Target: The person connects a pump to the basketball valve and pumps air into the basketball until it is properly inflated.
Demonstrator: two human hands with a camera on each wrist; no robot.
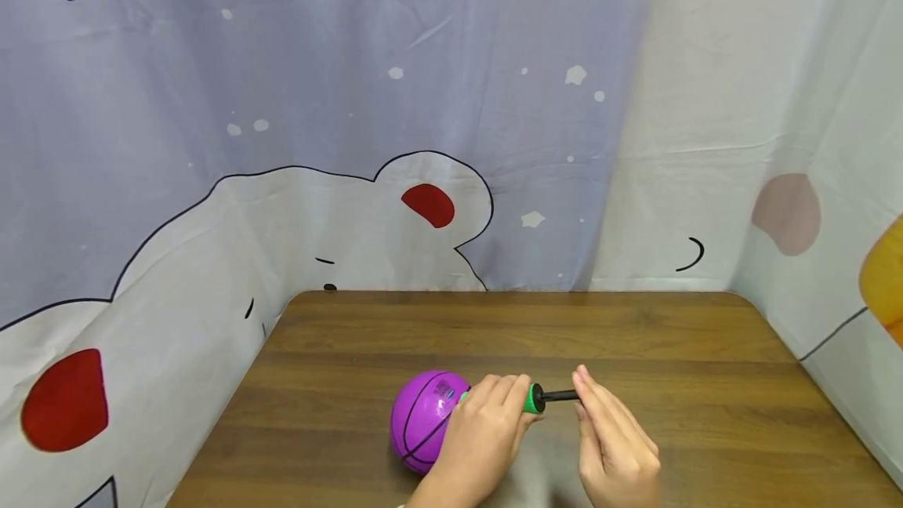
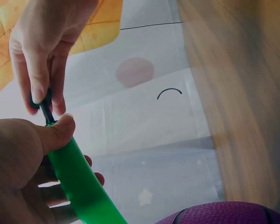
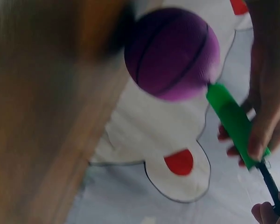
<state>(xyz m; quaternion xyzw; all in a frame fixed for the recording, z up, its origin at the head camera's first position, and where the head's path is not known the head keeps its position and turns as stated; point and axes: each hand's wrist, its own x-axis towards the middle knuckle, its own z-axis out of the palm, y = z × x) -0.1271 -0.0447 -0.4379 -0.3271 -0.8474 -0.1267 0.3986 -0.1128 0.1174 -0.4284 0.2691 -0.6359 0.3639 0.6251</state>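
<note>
A purple ball with black lines rests on the wooden table. The green barrel of a hand pump meets the ball's side at its tip. My left hand grips that barrel, thumb along one side and fingers round the other. From the barrel's black end cap a black rod sticks out to the right. My right hand holds the dark handle at the rod's end between thumb and fingers. In the left wrist view only the top of the ball shows.
The brown wooden table has rounded far corners. Behind it and along both sides hangs a printed curtain with white bear shapes, red patches and stars. A yellow printed shape shows at the far right.
</note>
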